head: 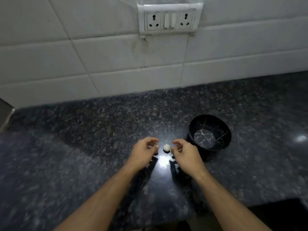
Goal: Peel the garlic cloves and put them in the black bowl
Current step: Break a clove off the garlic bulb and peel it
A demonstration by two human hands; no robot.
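Polished speckled stone counter (pixel 83 147), dark and glossy, throws back glare at six o'clock. At three o'clock, a glossy black bowl (pixel 198 124) with pale marble-like veins. At twelve o'clock, smooth white tiles (pixel 116 52) and a shiny plastic socket plate (pixel 169 19).

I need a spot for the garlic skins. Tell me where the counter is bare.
The counter is bare left of the left hand, all the way to the wall tiles. Also bare between the wall and the black bowl, and right of the bowl. It is crowded around the garlic, flanked by both hands, the right hand beside the bowl.
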